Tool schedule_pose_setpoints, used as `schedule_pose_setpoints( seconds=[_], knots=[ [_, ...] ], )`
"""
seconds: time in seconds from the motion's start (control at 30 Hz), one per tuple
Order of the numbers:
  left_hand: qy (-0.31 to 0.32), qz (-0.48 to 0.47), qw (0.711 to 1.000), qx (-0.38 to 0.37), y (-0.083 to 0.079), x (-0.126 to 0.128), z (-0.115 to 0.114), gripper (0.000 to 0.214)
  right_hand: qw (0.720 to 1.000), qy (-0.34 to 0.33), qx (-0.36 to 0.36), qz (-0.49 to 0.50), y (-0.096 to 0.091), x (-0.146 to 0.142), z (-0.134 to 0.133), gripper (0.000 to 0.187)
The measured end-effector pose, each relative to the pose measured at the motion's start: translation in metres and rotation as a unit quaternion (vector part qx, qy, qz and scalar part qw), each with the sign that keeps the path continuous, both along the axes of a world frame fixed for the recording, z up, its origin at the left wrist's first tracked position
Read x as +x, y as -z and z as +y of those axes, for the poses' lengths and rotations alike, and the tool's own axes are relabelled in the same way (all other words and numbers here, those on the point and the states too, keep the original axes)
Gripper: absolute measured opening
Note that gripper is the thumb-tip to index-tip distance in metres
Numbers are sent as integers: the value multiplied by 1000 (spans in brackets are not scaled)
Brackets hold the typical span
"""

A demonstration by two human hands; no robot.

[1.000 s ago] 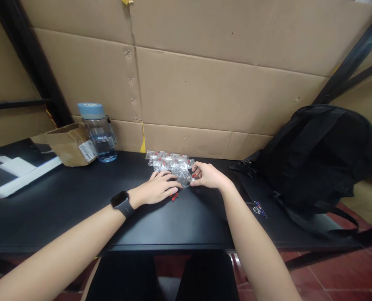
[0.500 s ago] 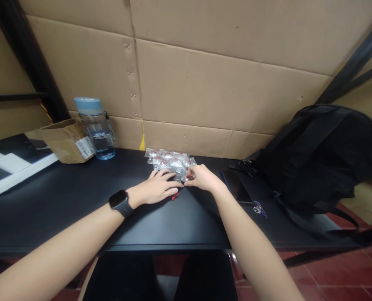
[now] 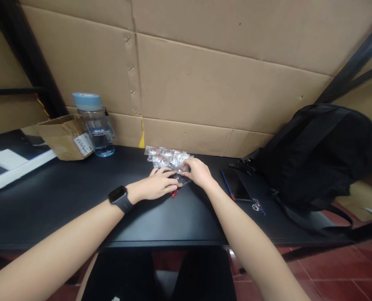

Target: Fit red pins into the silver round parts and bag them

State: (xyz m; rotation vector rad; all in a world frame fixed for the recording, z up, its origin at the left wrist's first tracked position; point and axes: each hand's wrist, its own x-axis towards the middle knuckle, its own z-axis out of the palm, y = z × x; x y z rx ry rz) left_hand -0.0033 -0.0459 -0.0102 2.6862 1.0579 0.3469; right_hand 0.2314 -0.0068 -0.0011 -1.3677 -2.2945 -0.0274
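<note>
Small clear plastic packets (image 3: 165,156) with shiny, red-marked contents lie in a pile by the cardboard wall. My left hand (image 3: 156,184) is palm down at the pile's near edge, fingers stretched out and slightly apart. Beneath its fingertips and reaching past them is a flat clear plastic bag (image 3: 186,180). A red cord loop (image 3: 174,193) pokes out beside the left thumb. My right hand (image 3: 199,172) is at the pile's right side, fingertips pinched on a packet with a red bit showing; its exact contents are hidden.
On the left stand a water bottle (image 3: 100,133) with a blue lid, an opened cardboard box (image 3: 63,140) and a white box (image 3: 19,170). To the right are a dark phone-like slab (image 3: 237,184), a key ring (image 3: 256,207) and a black backpack (image 3: 320,163).
My right hand has shifted a little left and away from me, onto the pile. More of the clear bag shows between the hands. My left hand stays nearly in place.
</note>
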Motion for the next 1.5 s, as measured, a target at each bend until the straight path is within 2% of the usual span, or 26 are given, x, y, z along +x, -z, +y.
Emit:
schedule_pose_setpoints(
  seconds=[0.1,0.17,0.27,0.33,0.37,0.43,0.57,0.63,0.7,0.9,1.07,1.17,1.23,1.3,1.43,1.5],
  knots=[
    [-3,11,1000,-14,-7,-1,-1,39,999,29,25,-3,4,-7,2,19],
    [1,4,1000,-20,-12,-3,-1,42,1000,20,7,20,4,-6,3,23],
    [4,-18,1000,-5,-16,-9,3,32,990,-91,-70,75,-1,5,3,34],
    [-14,-45,999,27,-14,-13,8,22,976,-151,-107,114,-5,14,4,25],
    [-30,-60,997,47,-11,-14,12,24,973,-157,-108,128,-6,18,4,17],
    [-65,-81,991,84,-5,-15,19,29,977,-144,-89,130,-7,22,5,12],
    [-85,-80,986,117,3,-7,28,21,983,-135,-78,100,-4,21,7,28],
    [-91,-80,985,122,2,-4,28,13,982,-142,-81,99,-3,19,7,18],
    [-114,-90,982,119,-1,-3,26,13,982,-143,-75,100,-3,19,7,3],
    [-206,-138,968,34,-7,-8,23,18,983,-115,-84,115,2,16,10,13],
    [-251,-126,958,56,-3,-3,26,33,987,-83,-15,140,0,6,5,4],
    [-266,-107,955,76,0,1,27,31,984,-125,-6,125,-4,1,0,12],
    [-265,-115,952,97,3,0,28,22,984,-152,-29,83,-2,-2,-2,24],
    [-234,-126,958,104,4,-2,28,14,988,-139,-53,43,1,-5,-3,31],
    [-129,-100,984,64,4,-6,27,32,991,-100,-79,41,5,-8,-2,24],
    [-117,-93,986,75,4,-6,27,34,988,-101,-89,73,4,-8,-3,19]
  ],
)
